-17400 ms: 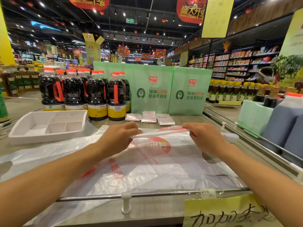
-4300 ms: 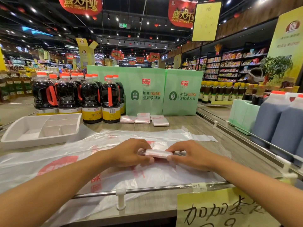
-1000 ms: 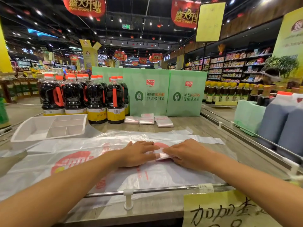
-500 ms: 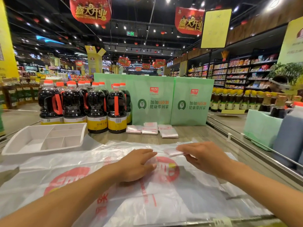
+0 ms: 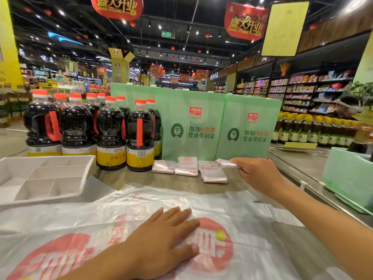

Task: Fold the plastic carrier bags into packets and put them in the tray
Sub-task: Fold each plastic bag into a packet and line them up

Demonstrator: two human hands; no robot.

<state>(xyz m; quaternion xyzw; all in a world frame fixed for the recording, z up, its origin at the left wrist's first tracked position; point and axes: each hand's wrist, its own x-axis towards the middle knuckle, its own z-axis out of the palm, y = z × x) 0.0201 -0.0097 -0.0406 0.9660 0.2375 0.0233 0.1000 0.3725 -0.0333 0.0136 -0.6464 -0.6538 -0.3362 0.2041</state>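
1. You are pinching a small folded white plastic packet (image 5: 225, 163) in your right hand (image 5: 259, 174), fingers (image 5: 239, 161) clenched on it, before the green cartons (image 5: 191, 128).
2. Three more folded packets (image 5: 186, 168) are lying just beside it on the wooden bench (image 5: 141, 179).
3. Your left hand (image 5: 161, 239) is pressing flat, fingers released, on the unfolded white carrier bag with red print (image 5: 252, 207).
4. The white divided plastic tray (image 5: 88, 172) is sitting at the left, near the dark sauce bottles (image 5: 111, 136).

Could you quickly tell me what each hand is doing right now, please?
Left hand: open, pressing flat on the unfolded carrier bag.
Right hand: closed, pinching a folded bag packet.
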